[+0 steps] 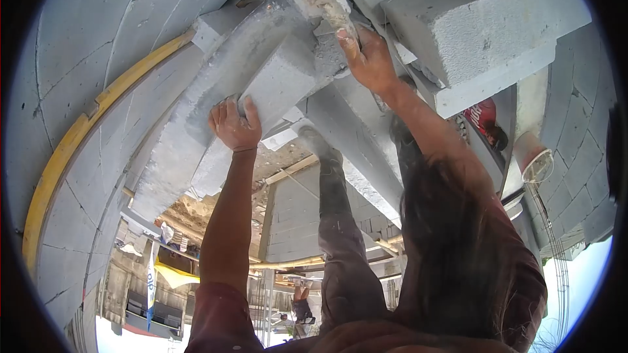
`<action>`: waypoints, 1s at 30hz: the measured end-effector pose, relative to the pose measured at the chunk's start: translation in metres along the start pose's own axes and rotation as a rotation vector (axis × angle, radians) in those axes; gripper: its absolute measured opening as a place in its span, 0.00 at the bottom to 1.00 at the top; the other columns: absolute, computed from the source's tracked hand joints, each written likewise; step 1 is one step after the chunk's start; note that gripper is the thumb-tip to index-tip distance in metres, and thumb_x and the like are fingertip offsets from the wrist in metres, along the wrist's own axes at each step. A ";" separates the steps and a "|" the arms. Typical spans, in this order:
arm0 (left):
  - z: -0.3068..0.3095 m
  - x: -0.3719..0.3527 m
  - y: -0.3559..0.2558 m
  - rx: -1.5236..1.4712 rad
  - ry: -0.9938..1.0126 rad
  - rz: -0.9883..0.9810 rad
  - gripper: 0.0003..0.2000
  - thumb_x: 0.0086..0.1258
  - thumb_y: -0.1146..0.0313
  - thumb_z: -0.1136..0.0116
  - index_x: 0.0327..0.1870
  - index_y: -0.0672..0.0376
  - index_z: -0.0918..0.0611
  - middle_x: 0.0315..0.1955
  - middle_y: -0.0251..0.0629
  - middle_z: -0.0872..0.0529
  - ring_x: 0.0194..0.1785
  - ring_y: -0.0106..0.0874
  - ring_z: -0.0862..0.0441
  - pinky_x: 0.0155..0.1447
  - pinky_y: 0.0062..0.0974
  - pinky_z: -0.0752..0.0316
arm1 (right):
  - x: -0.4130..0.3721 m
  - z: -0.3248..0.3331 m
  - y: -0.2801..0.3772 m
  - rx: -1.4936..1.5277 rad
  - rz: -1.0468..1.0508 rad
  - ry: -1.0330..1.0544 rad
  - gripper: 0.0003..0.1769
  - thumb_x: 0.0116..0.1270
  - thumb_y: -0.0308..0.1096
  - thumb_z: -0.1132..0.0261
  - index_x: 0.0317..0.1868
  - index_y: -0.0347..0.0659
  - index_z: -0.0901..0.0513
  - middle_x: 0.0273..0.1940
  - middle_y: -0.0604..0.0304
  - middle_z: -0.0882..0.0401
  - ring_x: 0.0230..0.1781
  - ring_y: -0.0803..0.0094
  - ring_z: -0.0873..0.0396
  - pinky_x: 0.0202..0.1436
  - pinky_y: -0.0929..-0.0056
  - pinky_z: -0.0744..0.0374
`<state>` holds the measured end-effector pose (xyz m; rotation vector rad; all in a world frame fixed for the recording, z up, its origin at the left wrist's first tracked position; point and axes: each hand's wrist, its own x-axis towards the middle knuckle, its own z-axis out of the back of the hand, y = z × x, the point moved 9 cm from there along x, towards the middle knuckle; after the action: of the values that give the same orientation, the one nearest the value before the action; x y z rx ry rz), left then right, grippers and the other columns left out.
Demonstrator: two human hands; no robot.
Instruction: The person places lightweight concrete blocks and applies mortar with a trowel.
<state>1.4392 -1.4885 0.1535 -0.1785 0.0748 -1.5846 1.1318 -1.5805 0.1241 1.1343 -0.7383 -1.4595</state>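
Grey block wall (124,33): biggest thing, well L of the L hand (237,124), thin joint lines btwn units. Second block wall (579,131), far R of the R hand (374,63). Stacked blocks (497,33): pale grey, chunky, rough-faced, near R-hand grip, on its R side. Person's legs (340,222): dusty dark trousers, below R-hand grip in view & R of L hand.

Yellow bar (82,134): long, looks bent thru the wide lens, runs along the wall L of L hand, w/ a small notch. Grey block (281,72): oblong, btwn the two hands; L hand touches its near end, rest of it runs up & R from there, apart from R-hand grip. Far person (302,307): tiny in view, well below both grips.

Yellow cloth (175,276): well below L hand, a bit L. Bucket (533,160): well R of & below R-hand grip, pale rim. Red thing w/ white lettering (481,114): same side, closer in; can't tell what it is.

Trowel-like tool (317,0): flat, caked w/ pale mortar-like stuff, just beyond R hand, up & L of its grip. R hand: fingers closed narrow round the handle end. L hand: fingers & thumb spread at the block; can't tell if gripping or just resting.
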 end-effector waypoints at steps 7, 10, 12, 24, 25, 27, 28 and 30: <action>-0.002 0.002 -0.004 0.009 0.001 -0.015 0.17 0.74 0.55 0.41 0.45 0.62 0.13 0.41 0.45 0.11 0.50 0.47 0.18 0.62 0.44 0.30 | -0.025 -0.062 -0.099 0.109 -0.768 0.417 0.33 0.81 0.58 0.44 0.50 0.29 0.17 0.32 0.41 0.15 0.30 0.47 0.15 0.37 0.55 0.17; -0.003 0.001 -0.006 0.017 0.036 0.015 0.18 0.78 0.55 0.44 0.47 0.63 0.14 0.43 0.48 0.11 0.53 0.51 0.18 0.64 0.48 0.31 | 0.001 -0.026 -0.047 -0.180 -0.227 0.187 0.32 0.81 0.57 0.43 0.48 0.29 0.16 0.33 0.37 0.15 0.35 0.43 0.13 0.41 0.52 0.17; -0.005 -0.002 -0.001 -0.031 0.056 0.046 0.18 0.78 0.55 0.44 0.46 0.65 0.14 0.43 0.50 0.11 0.53 0.51 0.18 0.64 0.48 0.31 | -0.007 -0.007 -0.022 -0.021 -0.151 0.081 0.32 0.80 0.57 0.43 0.48 0.28 0.16 0.34 0.35 0.15 0.37 0.40 0.13 0.44 0.49 0.17; -0.005 -0.004 -0.001 -0.012 0.044 0.029 0.19 0.78 0.55 0.44 0.48 0.65 0.14 0.44 0.50 0.12 0.52 0.51 0.19 0.61 0.48 0.29 | -0.035 -0.003 -0.043 0.323 -0.151 -0.021 0.36 0.80 0.61 0.44 0.44 0.27 0.18 0.28 0.45 0.17 0.31 0.58 0.13 0.38 0.57 0.18; -0.006 -0.004 -0.002 -0.042 0.051 0.032 0.19 0.79 0.55 0.44 0.48 0.66 0.15 0.44 0.52 0.12 0.53 0.53 0.19 0.61 0.49 0.29 | -0.040 -0.002 -0.042 0.375 -0.064 -0.057 0.35 0.81 0.60 0.45 0.43 0.28 0.18 0.27 0.46 0.18 0.29 0.58 0.14 0.36 0.57 0.19; -0.002 -0.005 -0.002 -0.016 0.045 0.024 0.18 0.78 0.56 0.44 0.48 0.65 0.14 0.44 0.50 0.12 0.52 0.51 0.19 0.61 0.48 0.30 | -0.038 -0.035 -0.066 0.130 -0.202 0.166 0.35 0.81 0.60 0.45 0.43 0.28 0.18 0.28 0.45 0.17 0.29 0.56 0.14 0.37 0.57 0.19; -0.003 -0.002 -0.006 0.000 0.031 0.017 0.18 0.78 0.56 0.45 0.47 0.64 0.14 0.44 0.49 0.11 0.51 0.50 0.19 0.62 0.47 0.30 | -0.038 -0.045 -0.078 -0.129 -0.334 0.381 0.35 0.81 0.60 0.46 0.43 0.28 0.18 0.28 0.44 0.17 0.30 0.54 0.14 0.38 0.56 0.18; -0.005 0.006 -0.010 -0.014 0.016 0.011 0.18 0.78 0.56 0.45 0.47 0.64 0.14 0.44 0.49 0.11 0.52 0.50 0.19 0.62 0.47 0.30 | -0.043 -0.036 -0.102 0.019 -0.731 0.486 0.36 0.81 0.61 0.47 0.44 0.29 0.17 0.31 0.40 0.15 0.32 0.46 0.15 0.40 0.52 0.18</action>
<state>1.4285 -1.4944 0.1507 -0.1762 0.0987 -1.5748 1.1248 -1.5120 0.0298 1.7995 0.0263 -1.6474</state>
